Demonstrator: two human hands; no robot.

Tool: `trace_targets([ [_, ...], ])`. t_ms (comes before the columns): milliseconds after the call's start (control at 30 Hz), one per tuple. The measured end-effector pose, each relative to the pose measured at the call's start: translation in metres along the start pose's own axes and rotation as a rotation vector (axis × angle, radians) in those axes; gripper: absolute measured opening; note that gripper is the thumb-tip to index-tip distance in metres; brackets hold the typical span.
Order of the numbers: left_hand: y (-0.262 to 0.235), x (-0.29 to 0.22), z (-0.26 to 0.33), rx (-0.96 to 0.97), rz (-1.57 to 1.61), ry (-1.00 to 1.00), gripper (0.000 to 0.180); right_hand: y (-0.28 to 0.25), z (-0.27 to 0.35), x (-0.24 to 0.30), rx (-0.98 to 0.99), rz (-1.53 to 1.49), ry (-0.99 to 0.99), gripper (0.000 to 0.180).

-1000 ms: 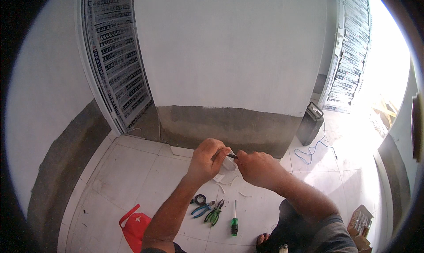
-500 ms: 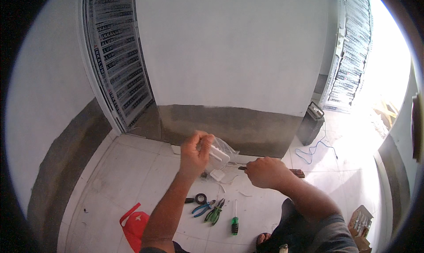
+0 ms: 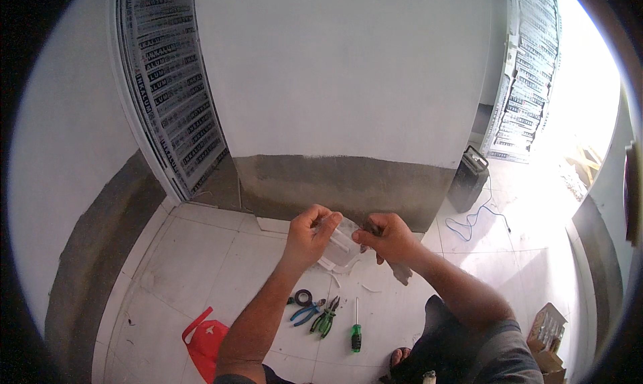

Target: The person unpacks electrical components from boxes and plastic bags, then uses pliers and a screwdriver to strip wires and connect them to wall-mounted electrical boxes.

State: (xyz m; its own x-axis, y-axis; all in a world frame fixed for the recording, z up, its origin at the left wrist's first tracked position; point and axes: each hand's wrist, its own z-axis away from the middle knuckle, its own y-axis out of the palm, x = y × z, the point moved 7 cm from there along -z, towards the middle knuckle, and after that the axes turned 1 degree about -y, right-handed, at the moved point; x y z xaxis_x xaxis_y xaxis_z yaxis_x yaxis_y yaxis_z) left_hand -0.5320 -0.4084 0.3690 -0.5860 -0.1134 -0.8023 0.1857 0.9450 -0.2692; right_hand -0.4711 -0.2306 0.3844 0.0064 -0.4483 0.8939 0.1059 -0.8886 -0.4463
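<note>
Grip of L hand point(image 3: 309, 236) pinches the upper L of a clear plastic bag point(image 3: 338, 257) w/ a white plastic piece point(image 3: 342, 241) inside, held up above the tiled floor point(image 3: 261, 277). R hand point(image 3: 390, 238) has thumb & fingers clamped on the bag's R edge; a brownish tool point(image 3: 402, 275) pokes out below the palm, too blurred to tell exact type. Thin white strips point(image 3: 372, 289) lie on the floor just below. Nearer the body, L to R: roll of black tape point(image 3: 303, 297), blue-handled pliers point(image 3: 307, 315), green-handled pliers point(image 3: 326, 320), green-handled screwdriver point(image 3: 356, 337), tip pointing away from body. Red bag point(image 3: 207, 347) by L forearm. Further out, R side: black case point(image 3: 467, 186) w/ handle, blue cable point(image 3: 472, 226) looped beside it, open cardboard box point(image 3: 544, 330) lower R. Ahead, wall point(image 3: 341, 82), white w/ grey lower band.
</note>
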Motion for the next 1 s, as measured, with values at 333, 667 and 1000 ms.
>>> trace_targets([
  [333,0.033,0.018,0.013,0.136,0.138,-0.532,0.077,-0.004,-0.007,-0.021,-0.138,0.003,-0.095,0.030],
  [667,0.036,0.045,0.006,0.069,0.077,-0.332,0.060,0.000,-0.007,-0.017,-0.199,0.204,-0.323,0.030],
  [1000,0.054,0.033,0.022,0.055,0.092,-0.138,0.041,0.000,-0.004,-0.018,-0.360,0.482,-0.523,0.020],
])
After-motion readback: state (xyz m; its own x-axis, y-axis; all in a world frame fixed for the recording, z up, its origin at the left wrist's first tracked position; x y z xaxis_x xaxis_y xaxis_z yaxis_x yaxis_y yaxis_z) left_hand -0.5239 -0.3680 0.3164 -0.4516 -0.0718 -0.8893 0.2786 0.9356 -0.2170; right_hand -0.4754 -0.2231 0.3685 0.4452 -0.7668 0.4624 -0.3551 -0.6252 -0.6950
